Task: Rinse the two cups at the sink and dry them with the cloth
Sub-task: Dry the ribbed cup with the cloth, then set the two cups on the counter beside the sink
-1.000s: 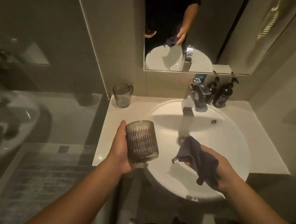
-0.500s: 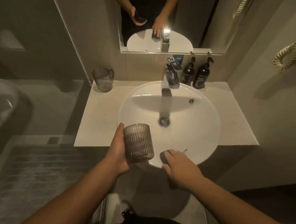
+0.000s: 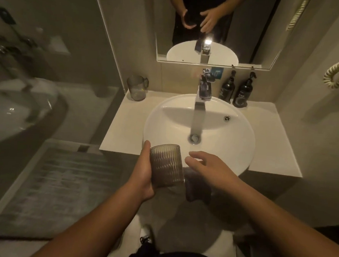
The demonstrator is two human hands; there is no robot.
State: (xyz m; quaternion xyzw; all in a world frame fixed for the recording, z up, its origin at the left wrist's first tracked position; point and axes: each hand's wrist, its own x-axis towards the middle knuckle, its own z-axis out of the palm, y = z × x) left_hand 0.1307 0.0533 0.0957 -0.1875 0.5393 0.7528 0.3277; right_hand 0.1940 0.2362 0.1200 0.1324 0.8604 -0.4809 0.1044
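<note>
My left hand [image 3: 143,172] grips a ribbed smoky glass cup [image 3: 167,165], held upright just in front of the round white sink [image 3: 233,153]. My right hand [image 3: 208,165] hovers beside the cup with fingers spread and holds nothing. The dark cloth [image 3: 197,187] hangs over the sink's front rim, below my right hand. A second cup [image 3: 136,88], clear grey with a handle, stands on the counter's back left corner.
A chrome tap [image 3: 204,88] rises at the back of the basin, over the drain [image 3: 193,139]. Two dark pump bottles [image 3: 244,91] stand to its right. A mirror [image 3: 217,27] hangs above. A glass shower wall and grey mat [image 3: 56,182] lie to the left.
My right hand let go of the cloth, leaving it draped on the sink's front rim, and opened beside the cup. My left hand kept holding the cup.
</note>
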